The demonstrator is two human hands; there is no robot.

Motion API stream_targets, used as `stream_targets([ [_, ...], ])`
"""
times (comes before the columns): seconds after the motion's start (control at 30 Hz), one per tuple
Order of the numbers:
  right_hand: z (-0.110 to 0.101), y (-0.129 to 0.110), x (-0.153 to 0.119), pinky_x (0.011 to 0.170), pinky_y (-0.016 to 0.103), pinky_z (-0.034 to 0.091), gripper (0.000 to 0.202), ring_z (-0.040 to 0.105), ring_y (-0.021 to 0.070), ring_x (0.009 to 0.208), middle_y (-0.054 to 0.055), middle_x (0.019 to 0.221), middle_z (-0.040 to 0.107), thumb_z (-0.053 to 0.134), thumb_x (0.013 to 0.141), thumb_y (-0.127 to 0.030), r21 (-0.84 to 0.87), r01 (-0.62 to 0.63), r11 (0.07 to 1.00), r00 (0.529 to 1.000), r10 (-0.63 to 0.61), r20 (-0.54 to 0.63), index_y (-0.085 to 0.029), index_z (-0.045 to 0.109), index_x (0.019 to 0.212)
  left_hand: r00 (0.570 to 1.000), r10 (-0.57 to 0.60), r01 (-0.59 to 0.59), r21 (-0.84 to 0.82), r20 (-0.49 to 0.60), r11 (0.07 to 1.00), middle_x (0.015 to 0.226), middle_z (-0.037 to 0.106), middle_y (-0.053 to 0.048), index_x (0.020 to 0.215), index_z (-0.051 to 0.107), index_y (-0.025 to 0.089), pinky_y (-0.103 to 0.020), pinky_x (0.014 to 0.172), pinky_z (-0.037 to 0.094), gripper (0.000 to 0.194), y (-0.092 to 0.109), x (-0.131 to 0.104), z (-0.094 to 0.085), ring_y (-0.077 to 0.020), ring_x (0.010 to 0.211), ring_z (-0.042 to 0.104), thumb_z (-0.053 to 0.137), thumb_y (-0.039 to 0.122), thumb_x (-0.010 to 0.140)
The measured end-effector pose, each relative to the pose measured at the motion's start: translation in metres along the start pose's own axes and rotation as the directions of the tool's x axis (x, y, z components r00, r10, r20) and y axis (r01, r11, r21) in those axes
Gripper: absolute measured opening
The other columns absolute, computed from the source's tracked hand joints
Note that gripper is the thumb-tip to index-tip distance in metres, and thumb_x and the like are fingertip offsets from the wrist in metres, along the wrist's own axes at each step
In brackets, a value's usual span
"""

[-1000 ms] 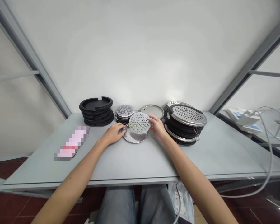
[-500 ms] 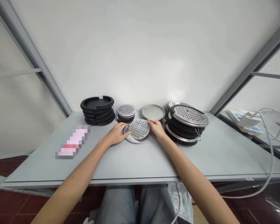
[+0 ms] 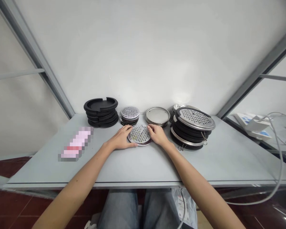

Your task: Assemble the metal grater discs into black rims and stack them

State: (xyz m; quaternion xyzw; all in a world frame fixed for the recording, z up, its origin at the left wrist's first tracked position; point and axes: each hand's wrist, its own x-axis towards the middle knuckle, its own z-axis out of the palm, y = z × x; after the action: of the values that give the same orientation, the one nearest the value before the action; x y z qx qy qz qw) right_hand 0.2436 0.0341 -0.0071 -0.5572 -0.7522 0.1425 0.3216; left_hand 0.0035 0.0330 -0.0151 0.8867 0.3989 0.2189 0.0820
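Note:
A round perforated metal disc (image 3: 140, 133) lies flat inside a shallow round metal tray (image 3: 143, 144) on the table. My left hand (image 3: 121, 137) is curved around the tray's left side, its fingers at the far rim and its thumb along the near rim. At the right edge, my right hand (image 3: 158, 135) has its thumb and fingers closed on the disc, partly covering the tray's rim. Just behind the tray stands a short stack of small perforated discs (image 3: 130, 112). A stack of plain shallow metal trays (image 3: 157, 115) is beside it.
At the back left is a stack of black notched rings (image 3: 101, 111). On the right, black rings and metal grater-like plates (image 3: 194, 119) with wire clasps are piled up. A blurred pink item (image 3: 77, 144) lies left. White cables (image 3: 277, 152) hang at the far right.
The perforated disc was tilted in my right hand and now sits flat in the tray. My left thumb has moved down along the near rim.

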Motion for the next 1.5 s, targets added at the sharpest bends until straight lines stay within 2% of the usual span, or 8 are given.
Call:
stream_targets([
  [0.13,0.002,0.002,0.001,0.088,0.034,0.044,0.034,0.063,0.0256,0.099,0.012,0.111,0.071,0.047,0.090,-0.030,-0.053,0.009,0.999,1.000,-0.008,0.024,-0.016,0.068,0.113,0.999,-0.034,0.033,0.011,0.027,0.999,0.146,0.040,-0.023,0.139,0.045,0.011,-0.053,0.112,0.032,0.095,-0.002,0.000,0.003,-0.0390,0.138,0.034,0.072,0.066,0.065],
  [0.3,0.002,0.003,0.000,0.091,0.038,0.042,0.037,0.060,0.0284,0.100,0.011,0.112,0.071,0.048,0.090,-0.034,-0.052,0.036,0.998,0.999,-0.035,0.021,-0.017,0.068,0.116,0.998,-0.052,0.051,0.026,0.037,0.998,0.146,0.039,-0.024,0.139,0.045,0.011,-0.053,0.112,0.032,0.096,-0.003,0.000,0.004,-0.0393,0.138,0.033,0.071,0.067,0.065],
  [0.43,0.002,0.008,0.001,0.097,0.039,0.040,0.037,0.059,0.0283,0.105,0.010,0.116,0.069,0.044,0.090,-0.023,-0.042,0.074,0.996,0.996,-0.072,0.046,-0.017,0.067,0.120,0.996,-0.059,0.059,0.011,0.062,0.998,0.147,0.039,-0.022,0.140,0.044,0.011,-0.050,0.112,0.034,0.095,0.000,0.000,-0.001,-0.0380,0.137,0.036,0.069,0.067,0.067],
  [0.63,0.005,0.016,0.004,0.100,0.041,0.041,0.038,0.060,0.0284,0.109,0.010,0.114,0.070,0.047,0.086,-0.014,0.031,0.094,0.995,0.994,-0.095,0.054,-0.017,0.068,0.118,0.995,-0.025,0.031,-0.072,0.093,0.997,0.148,0.040,-0.019,0.143,0.040,0.013,-0.046,0.112,0.035,0.093,0.002,-0.001,-0.008,-0.0340,0.135,0.042,0.067,0.066,0.071],
  [0.9,0.008,0.021,0.005,0.099,0.042,0.046,0.036,0.064,0.0261,0.109,0.011,0.116,0.070,0.050,0.084,-0.010,0.187,0.087,0.978,0.993,-0.100,0.057,-0.016,0.068,0.114,0.991,-0.090,0.100,-0.103,0.094,0.990,0.151,0.035,-0.018,0.145,0.037,0.011,-0.045,0.115,0.032,0.096,-0.001,-0.001,-0.005,-0.0330,0.138,0.037,0.066,0.066,0.072],
  [1.1,0.011,0.022,0.006,0.094,0.037,0.050,0.038,0.065,0.0237,0.106,0.012,0.114,0.070,0.048,0.084,-0.008,0.127,0.104,0.986,0.992,-0.113,0.063,-0.014,0.064,0.118,0.988,-0.109,0.123,-0.132,0.111,0.984,0.154,0.030,-0.014,0.150,0.026,0.015,-0.043,0.117,0.028,0.103,0.000,-0.001,-0.006,-0.0314,0.141,0.032,0.067,0.066,0.071],
  [1.27,0.008,0.016,0.004,0.095,0.037,0.049,0.040,0.066,0.0242,0.103,0.010,0.110,0.071,0.049,0.082,-0.006,0.034,0.140,0.990,0.988,-0.141,0.057,-0.016,0.065,0.117,0.989,-0.086,0.104,-0.153,0.116,0.983,0.152,0.037,-0.014,0.147,0.033,0.015,-0.042,0.116,0.029,0.096,0.002,0.000,-0.008,-0.0304,0.139,0.036,0.069,0.062,0.071],
  [1.5,0.012,0.021,0.003,0.095,0.038,0.048,0.043,0.064,0.0239,0.101,0.012,0.114,0.068,0.052,0.080,-0.008,0.021,0.160,0.987,0.987,-0.160,0.000,-0.015,0.060,0.122,0.985,-0.109,0.127,-0.139,0.134,0.982,0.153,0.033,-0.013,0.148,0.032,0.016,-0.042,0.117,0.027,0.097,0.003,-0.001,-0.008,-0.0301,0.140,0.032,0.068,0.064,0.071],
])
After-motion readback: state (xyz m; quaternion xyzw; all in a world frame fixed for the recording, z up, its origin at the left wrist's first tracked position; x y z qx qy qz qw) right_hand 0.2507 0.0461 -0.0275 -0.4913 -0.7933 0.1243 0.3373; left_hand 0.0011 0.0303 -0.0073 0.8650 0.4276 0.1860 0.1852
